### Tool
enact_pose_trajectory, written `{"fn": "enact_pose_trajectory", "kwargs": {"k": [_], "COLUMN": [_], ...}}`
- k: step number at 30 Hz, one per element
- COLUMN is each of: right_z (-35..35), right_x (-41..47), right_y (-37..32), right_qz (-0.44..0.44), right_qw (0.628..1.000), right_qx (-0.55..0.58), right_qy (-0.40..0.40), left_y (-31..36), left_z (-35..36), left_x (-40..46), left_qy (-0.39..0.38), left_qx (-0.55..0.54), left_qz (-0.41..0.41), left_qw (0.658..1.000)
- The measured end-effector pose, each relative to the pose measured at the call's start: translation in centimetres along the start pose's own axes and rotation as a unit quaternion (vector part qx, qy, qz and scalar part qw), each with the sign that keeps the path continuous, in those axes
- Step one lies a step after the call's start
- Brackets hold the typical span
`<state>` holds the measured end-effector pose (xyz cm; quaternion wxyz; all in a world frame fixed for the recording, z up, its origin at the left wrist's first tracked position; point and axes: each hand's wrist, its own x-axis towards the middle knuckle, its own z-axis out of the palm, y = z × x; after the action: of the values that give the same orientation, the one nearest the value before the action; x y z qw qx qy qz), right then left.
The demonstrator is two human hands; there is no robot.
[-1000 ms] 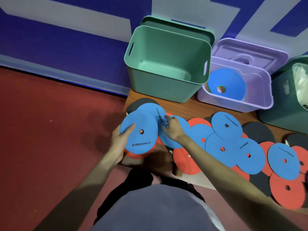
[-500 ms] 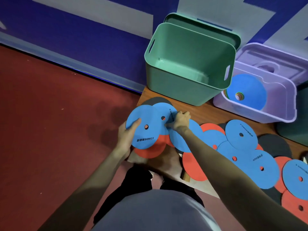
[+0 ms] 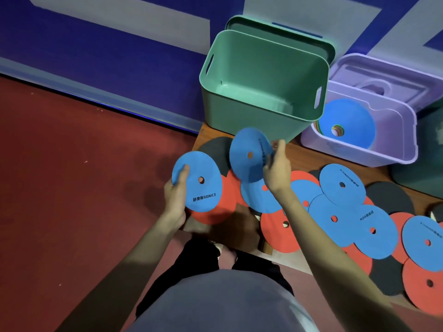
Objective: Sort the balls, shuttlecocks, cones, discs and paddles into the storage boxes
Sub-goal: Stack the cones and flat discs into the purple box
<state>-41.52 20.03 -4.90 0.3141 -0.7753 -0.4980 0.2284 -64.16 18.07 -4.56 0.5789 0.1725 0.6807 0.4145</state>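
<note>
Disc pickup: thin flat blue discs, judged light, slightly flexible, best pinched at the rim.
Right hand (image 3: 275, 168) pinches a lifted blue disc (image 3: 249, 155) at its right edge, tilted before the green box (image 3: 261, 116). Left hand (image 3: 176, 190) grips a second blue disc (image 3: 197, 182) at its left rim, thumb on top.

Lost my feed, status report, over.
Left hand grips a blue disc. Right hand pinches another blue disc, lifted. Green box open, unobstructed.
</note>
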Motion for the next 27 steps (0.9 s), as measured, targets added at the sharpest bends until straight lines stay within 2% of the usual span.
{"fn": "enact_pose_trajectory", "kwargs": {"k": [2, 5, 7, 10, 13, 15, 18, 21, 23, 27], "right_z": [-1.3, -2.1, -1.9, -1.4, -0.6, 0.0, 0.4, -0.1, -0.4, -0.9], "right_x": [-0.7, -1.5, -2.2, -3.8, -5.3, -5.8, -5.2, -3.9, -2.9, -2.0], "right_y": [-0.2, -0.4, -0.4, -0.6, -0.6, 0.0, 1.3, 3.5, 5.5, 7.9], "right_qz": [0.008, 0.08, 0.127, 0.129, 0.133, 0.137, 0.099, 0.083, 0.123, 0.236], "right_qw": [0.989, 0.944, 0.926, 0.912, 0.915, 0.931, 0.965, 0.986, 0.987, 0.961], "right_qx": [0.142, 0.32, 0.349, 0.37, 0.338, 0.291, 0.203, 0.095, 0.015, -0.079], "right_qy": [0.047, -0.005, -0.065, -0.122, -0.173, -0.172, -0.131, -0.112, -0.106, -0.117], "left_y": [-0.2, -0.4, -0.1, 0.4, 0.6, 0.2, -0.4, -0.5, -0.5, -0.4], "left_z": [0.2, 0.6, 1.3, 2.7, 3.3, 3.4, 3.4, 3.5, 3.7, 4.2], "left_x": [-0.1, 0.2, -0.1, -1.0, -1.1, -1.0, -0.8, -0.8, -0.7, -0.5], "left_qy": [-0.005, -0.01, -0.023, -0.088, -0.148, -0.175, -0.114, -0.104, -0.105, -0.118], "left_qx": [0.007, 0.0, -0.012, -0.079, -0.084, -0.023, 0.052, 0.062, 0.058, 0.069], "left_qz": [0.004, -0.012, -0.037, -0.099, -0.102, -0.063, -0.042, -0.037, -0.03, -0.022], "left_qw": [1.0, 1.0, 0.999, 0.988, 0.98, 0.982, 0.991, 0.992, 0.992, 0.99]}}
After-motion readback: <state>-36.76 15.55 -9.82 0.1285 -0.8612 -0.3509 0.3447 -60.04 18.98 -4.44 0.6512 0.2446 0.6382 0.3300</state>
